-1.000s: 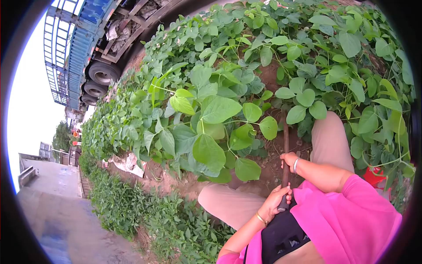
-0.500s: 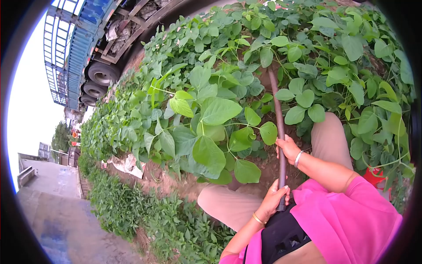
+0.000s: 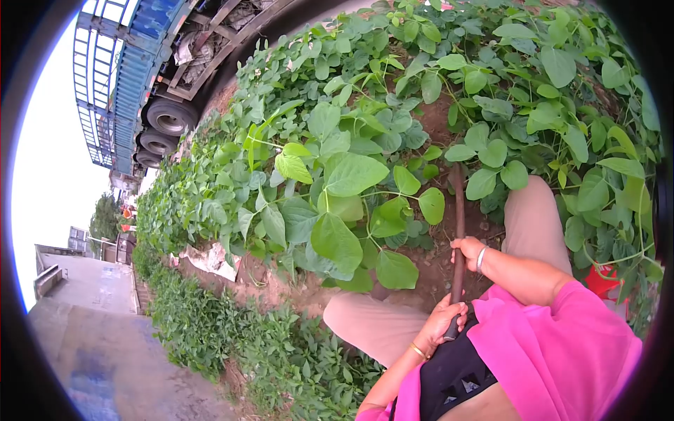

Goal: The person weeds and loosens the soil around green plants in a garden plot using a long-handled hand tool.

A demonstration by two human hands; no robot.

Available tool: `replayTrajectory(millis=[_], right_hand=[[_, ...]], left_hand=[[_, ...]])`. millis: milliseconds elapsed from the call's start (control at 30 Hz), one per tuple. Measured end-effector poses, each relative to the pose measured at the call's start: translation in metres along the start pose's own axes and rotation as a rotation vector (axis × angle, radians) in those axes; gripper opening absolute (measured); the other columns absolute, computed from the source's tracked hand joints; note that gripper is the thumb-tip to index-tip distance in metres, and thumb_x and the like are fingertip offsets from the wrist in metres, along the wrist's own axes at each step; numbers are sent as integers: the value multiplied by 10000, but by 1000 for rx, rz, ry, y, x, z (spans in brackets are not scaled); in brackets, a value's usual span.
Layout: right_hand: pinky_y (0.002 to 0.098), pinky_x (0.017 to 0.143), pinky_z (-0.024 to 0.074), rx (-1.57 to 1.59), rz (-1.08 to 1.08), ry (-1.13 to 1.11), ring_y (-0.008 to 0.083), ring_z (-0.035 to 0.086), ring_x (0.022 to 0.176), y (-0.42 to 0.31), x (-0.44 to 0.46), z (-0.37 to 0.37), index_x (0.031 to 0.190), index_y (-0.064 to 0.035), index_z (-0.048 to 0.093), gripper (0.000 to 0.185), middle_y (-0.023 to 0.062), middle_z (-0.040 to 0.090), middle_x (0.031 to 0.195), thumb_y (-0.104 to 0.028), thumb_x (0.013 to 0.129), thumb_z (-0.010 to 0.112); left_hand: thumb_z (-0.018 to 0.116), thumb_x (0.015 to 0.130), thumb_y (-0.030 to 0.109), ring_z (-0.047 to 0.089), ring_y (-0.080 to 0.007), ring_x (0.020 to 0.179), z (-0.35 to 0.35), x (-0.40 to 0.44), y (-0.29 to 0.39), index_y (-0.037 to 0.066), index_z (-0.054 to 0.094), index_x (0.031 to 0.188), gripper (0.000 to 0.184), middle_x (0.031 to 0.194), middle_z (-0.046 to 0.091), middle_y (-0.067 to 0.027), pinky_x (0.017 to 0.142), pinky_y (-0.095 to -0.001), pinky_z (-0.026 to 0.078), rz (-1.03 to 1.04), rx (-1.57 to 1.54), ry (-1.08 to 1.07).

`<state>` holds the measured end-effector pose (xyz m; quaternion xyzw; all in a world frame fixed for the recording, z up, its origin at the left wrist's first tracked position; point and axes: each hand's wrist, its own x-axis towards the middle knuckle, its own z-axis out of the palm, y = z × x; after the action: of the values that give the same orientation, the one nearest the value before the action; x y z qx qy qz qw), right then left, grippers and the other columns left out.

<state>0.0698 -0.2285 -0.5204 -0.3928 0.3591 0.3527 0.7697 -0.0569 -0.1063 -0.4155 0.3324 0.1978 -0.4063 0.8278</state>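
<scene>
Both my hands are wrapped round a long brown wooden tool handle (image 3: 459,210). My left hand (image 3: 444,320), with a gold-coloured bracelet at the wrist, grips it near the butt end, close to my waist. Further up the shaft, my right hand (image 3: 467,251) is closed on it, below a silver-coloured bracelet. The handle runs between my bent knees towards bare soil, and its far end goes out of sight under leaves, so I cannot tell the tool's kind. Broad green leaves (image 3: 354,174) of bushy bean-like plants hang beside the shaft.
Leafy plants surround my legs. A lower green row (image 3: 267,344) edges a paved strip (image 3: 126,358). Whitish torn sheeting (image 3: 213,262) lies on the soil. A blue truck (image 3: 130,84) stands beyond the plants. Something red (image 3: 602,282) shows behind my right arm.
The handle has come back towards my body, and its visible far part now disappears into the leaves closer to me. Both hands keep their hold; my right hand has moved slightly closer to my waist.
</scene>
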Motion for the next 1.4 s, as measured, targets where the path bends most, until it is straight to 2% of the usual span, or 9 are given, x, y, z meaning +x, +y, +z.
replayTrajectory(millis=[133, 233, 367, 467, 533, 667, 1000, 1200, 1400], right_hand=[[291, 446, 452, -145, -419, -174, 142, 455, 488, -47, -51, 28, 806, -52, 391, 142, 35, 431, 602, -114, 746, 504], [286, 420, 441, -243, -574, -68, 140, 453, 476, -53, -53, 35, 803, -50, 390, 147, 35, 437, 608, -130, 751, 503], [287, 400, 425, -296, -524, 42, 156, 454, 462, -22, -32, 27, 826, -23, 410, 173, 65, 445, 607, -139, 744, 509], [300, 407, 428, -359, -312, 197, 175, 460, 469, 7, -3, 7, 873, 2, 424, 203, 83, 445, 615, -121, 735, 510], [318, 425, 437, -63, 59, 205, 191, 467, 485, 17, 1, -1, 906, 16, 431, 227, 89, 446, 617, -103, 728, 507], [323, 455, 460, 0, 108, 110, 190, 463, 483, 2, -5, 3, 831, 7, 425, 159, 79, 440, 593, -70, 725, 515], [286, 460, 453, -70, -452, -186, 140, 461, 512, -64, -52, 30, 798, -64, 392, 133, 39, 435, 622, -118, 748, 502], [364, 420, 440, -185, 42, 50, 219, 508, 504, 17, 6, 1, 815, -5, 458, 172, 86, 481, 608, -151, 738, 509], [363, 446, 459, -121, 146, 0, 208, 508, 508, 8, 9, -1, 803, -14, 447, 167, 76, 476, 607, -136, 724, 530]], left_hand=[[450, 814, 113, 434, -82, 486, 11, 2, 9, 79, 340, 1101, 309, 657, 433, -21, 411, -208, 400, 125, 156, -16], [434, 833, 159, 432, -81, 485, 15, 8, 12, 82, 339, 1115, 308, 647, 438, -21, 409, -213, 399, 120, 260, 75], [417, 846, 220, 428, -91, 477, 4, -2, 6, 70, 368, 1085, 286, 648, 451, -24, 420, -204, 381, 0, 148, 67], [427, 842, 199, 420, -86, 467, -6, 2, 0, 75, 391, 1031, 229, 647, 451, -24, 406, -201, 372, -103, -96, 99], [459, 824, 169, 419, -82, 454, -10, 7, -6, 81, 400, 978, 187, 634, 444, -16, 374, -203, 366, -172, -4, 136], [461, 805, 111, 413, -75, 443, 4, 4, 1, 86, 384, 1000, 211, 631, 433, -12, 354, -193, 353, -106, -48, 111], [426, 822, 113, 405, -81, 457, 27, 18, 18, 84, 341, 1109, 301, 629, 424, -19, 382, -213, 360, 93, 231, 59], [439, 823, 148, 379, -71, 473, 7, -1, 7, 84, 399, 1048, 237, 636, 409, -5, 387, -200, 345, -140, -188, 132], [448, 815, 128, 391, -78, 459, 15, -3, 6, 101, 399, 1022, 215, 632, 416, -11, 373, -201, 353, -90, -147, 110]])
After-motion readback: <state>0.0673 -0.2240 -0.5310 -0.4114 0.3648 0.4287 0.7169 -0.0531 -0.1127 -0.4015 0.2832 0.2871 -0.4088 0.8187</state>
